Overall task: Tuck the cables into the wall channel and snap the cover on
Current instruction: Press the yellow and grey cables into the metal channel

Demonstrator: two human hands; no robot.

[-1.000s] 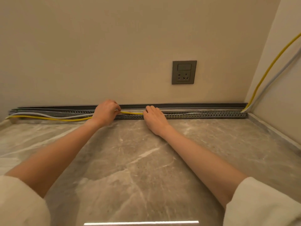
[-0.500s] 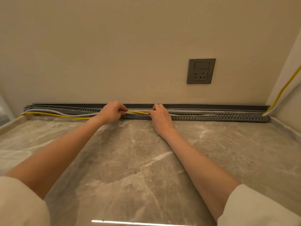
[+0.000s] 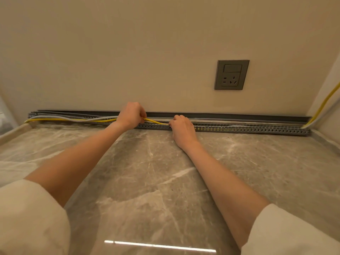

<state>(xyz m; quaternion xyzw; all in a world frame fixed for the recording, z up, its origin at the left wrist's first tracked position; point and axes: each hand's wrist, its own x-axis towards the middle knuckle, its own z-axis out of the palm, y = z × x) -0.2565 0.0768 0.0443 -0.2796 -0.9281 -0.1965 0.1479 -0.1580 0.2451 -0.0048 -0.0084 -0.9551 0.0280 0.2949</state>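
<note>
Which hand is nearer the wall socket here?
Right. The right hand rests on the channel below-left of the wall socket; the left hand is farther left.

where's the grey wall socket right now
In the head view, the grey wall socket sits on the beige wall, upper right, above the slotted grey cable channel.

Yellow cable — between both hands

The left hand covers the stretch of yellow cable and grey cable passing under it. The right hand hides where the yellow cable meets the slotted channel. The picture's right edge cuts both cables off as they climb the side wall. Both sleeves run off the bottom edge.
</note>
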